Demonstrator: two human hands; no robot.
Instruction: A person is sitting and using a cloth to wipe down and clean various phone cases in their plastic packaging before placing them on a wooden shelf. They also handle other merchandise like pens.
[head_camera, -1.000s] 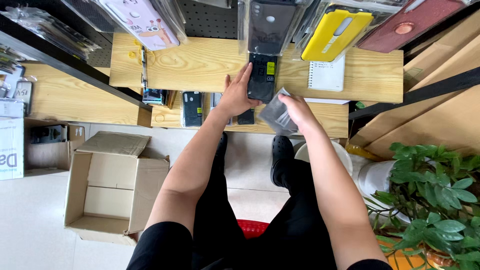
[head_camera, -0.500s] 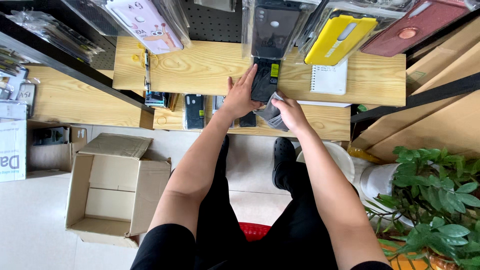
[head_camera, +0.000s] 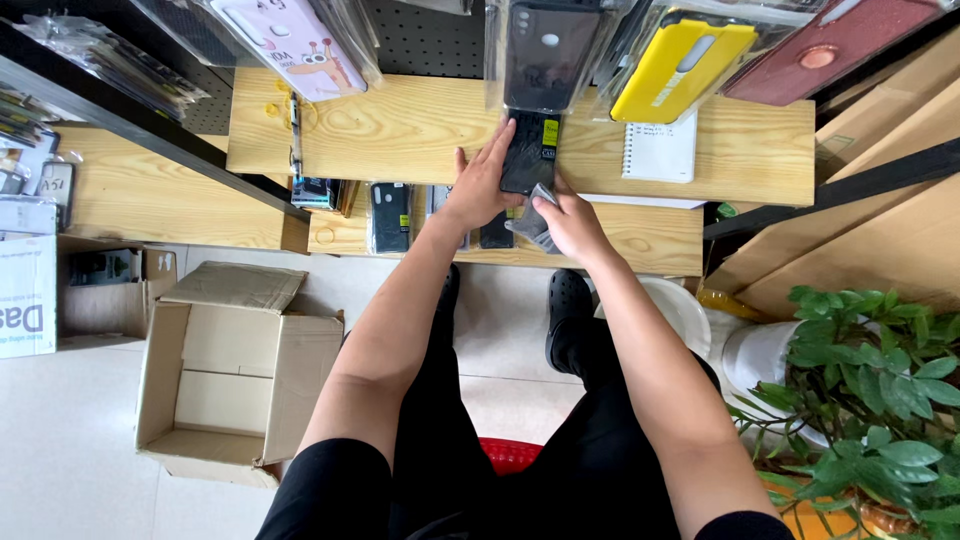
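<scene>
Head view, left hand (head_camera: 480, 185): rests flat, fingers spread and released, against the left side of a black phone case (head_camera: 527, 152) lying on the upper tabletop (head_camera: 400, 125).
Head view, right hand (head_camera: 570, 222): fingers clenched around a crumpled clear wrapper (head_camera: 532, 222), just below the case and touching its lower edge.
Case: at the middle of the upper tabletop, directly under a hanging dark case (head_camera: 545, 50) in a clear packet (a yellow tag sits at its right edge).
Around it: a spiral notepad (head_camera: 660, 150) lies to the right; a yellow case (head_camera: 680, 65) and a red case (head_camera: 830, 40) hang above.
Lower shelf (head_camera: 640, 240): more dark cases (head_camera: 390, 215) lie in a row beside the left wrist.
Floor: an open cardboard box (head_camera: 235, 370) stands at the left; a potted plant (head_camera: 870, 400) at the right.
</scene>
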